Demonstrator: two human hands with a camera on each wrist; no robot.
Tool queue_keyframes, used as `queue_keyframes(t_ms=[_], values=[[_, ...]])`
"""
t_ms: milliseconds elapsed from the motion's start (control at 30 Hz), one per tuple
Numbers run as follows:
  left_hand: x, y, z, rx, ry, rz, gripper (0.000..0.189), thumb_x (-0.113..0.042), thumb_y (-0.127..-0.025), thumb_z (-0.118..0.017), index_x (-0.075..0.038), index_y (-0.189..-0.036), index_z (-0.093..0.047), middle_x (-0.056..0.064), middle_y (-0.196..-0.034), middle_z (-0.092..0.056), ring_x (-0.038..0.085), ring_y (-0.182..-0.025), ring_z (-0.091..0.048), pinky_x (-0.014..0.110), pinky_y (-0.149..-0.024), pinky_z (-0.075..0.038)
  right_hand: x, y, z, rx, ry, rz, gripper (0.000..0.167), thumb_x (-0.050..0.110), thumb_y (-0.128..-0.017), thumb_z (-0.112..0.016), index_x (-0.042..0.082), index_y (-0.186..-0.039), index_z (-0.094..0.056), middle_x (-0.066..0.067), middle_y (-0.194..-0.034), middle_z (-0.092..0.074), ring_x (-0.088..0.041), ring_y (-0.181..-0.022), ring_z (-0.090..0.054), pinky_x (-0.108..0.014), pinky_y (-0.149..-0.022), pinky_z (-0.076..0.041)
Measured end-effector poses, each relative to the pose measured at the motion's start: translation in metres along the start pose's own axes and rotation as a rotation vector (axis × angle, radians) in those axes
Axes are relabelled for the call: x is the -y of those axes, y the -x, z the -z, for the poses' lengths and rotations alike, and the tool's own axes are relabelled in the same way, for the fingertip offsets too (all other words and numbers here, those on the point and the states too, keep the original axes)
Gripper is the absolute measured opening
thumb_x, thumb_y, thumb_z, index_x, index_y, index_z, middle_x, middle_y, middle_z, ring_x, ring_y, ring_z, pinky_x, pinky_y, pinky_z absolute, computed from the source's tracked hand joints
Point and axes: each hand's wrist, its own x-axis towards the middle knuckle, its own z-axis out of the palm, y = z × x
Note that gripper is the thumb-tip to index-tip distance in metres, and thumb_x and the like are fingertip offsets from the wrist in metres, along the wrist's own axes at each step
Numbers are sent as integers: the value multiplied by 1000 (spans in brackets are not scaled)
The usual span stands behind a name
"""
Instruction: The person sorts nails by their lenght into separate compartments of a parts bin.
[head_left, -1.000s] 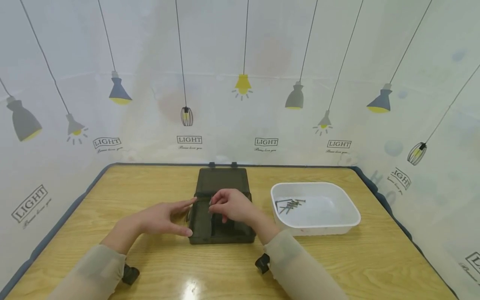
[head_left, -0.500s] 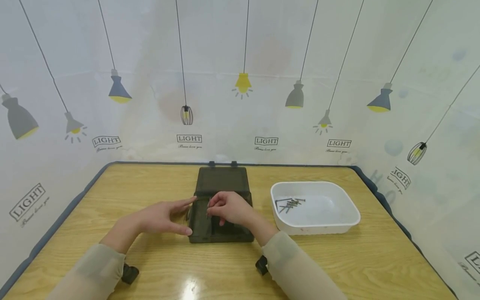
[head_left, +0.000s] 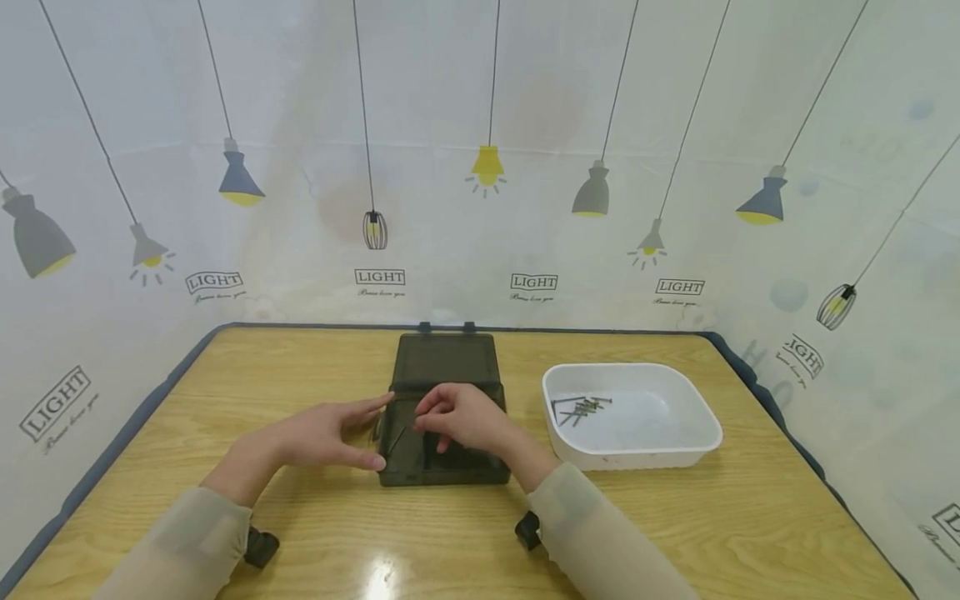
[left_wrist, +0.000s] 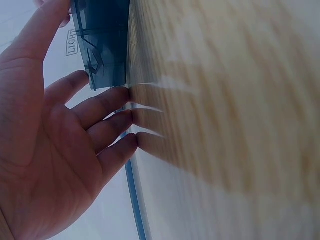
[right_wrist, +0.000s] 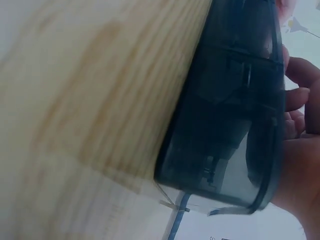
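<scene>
A dark see-through plastic case lies on the table with its lid folded back, away from me. My left hand rests at the case's left side, thumb and fingers spread; in the left wrist view its fingertips are by the case wall. Over the case's inside hovers my right hand, fingers loosely bent. A thin nail or screw slants in the left compartment, just off the right fingertips. In the right wrist view, the case partly hides this hand's fingers.
On the right stands a white tub with several nails or screws piled at its left end. The wooden table has a dark blue edge, and a printed cloth wall rises behind it.
The thin metal piece pinched upright by my right hand now slants down and left inside the left compartment. The right hand shifted slightly left and down; the left hand stayed put.
</scene>
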Motion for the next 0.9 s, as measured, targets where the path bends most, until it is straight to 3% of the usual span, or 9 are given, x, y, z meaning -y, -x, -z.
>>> queue_keyframes(t_ms=[233,367,467,600,733,900], values=[[-1,1,0,-5,-1,-11,107,-65,-91,-83,-34,-176,-26,13,-174,-44,38,-163,-41,69,-130,-32,6,12,20,-8,12,81,23,28,-106,-76,13,-122,-76,-13,-107,-80,-22,-72,-76,-31,-54,-54],[0,1,-1,-8,-6,-18,107,-65,-91,-83,-34,-176,-26,14,-174,-45,38,-163,-41,69,-131,-31,10,25,48,-17,6,99,23,27,-107,-73,11,-124,-74,-14,-107,-76,-38,-83,-75,-33,-60,-55],[0,1,-1,-6,7,-31,107,-62,-92,-84,-33,-177,-25,16,-174,-44,39,-162,-42,69,-131,-31,6,39,76,-39,14,76,22,29,-108,-72,14,-125,-73,-7,-108,-74,-45,-90,-73,-33,-63,-54],[0,2,-1,2,32,-32,108,-59,-92,-85,-32,-177,-25,16,-176,-41,39,-163,-41,69,-131,-30,-10,57,113,-110,42,41,26,32,-108,-73,12,-126,-73,-6,-108,-74,-34,-85,-72,-31,-63,-55],[0,2,-1,5,37,-33,107,-59,-92,-85,-32,-177,-25,15,-176,-41,39,-163,-41,69,-132,-29,-30,72,148,-155,70,-15,28,31,-108,-73,9,-125,-73,-12,-108,-75,-32,-86,-71,-31,-63,-57],[0,1,1,-1,27,-44,107,-58,-93,-85,-30,-177,-25,15,-176,-40,40,-162,-41,69,-131,-29,-51,85,182,-119,158,-97,28,27,-108,-72,5,-124,-73,-15,-108,-75,-32,-88,-70,-34,-68,-58]])
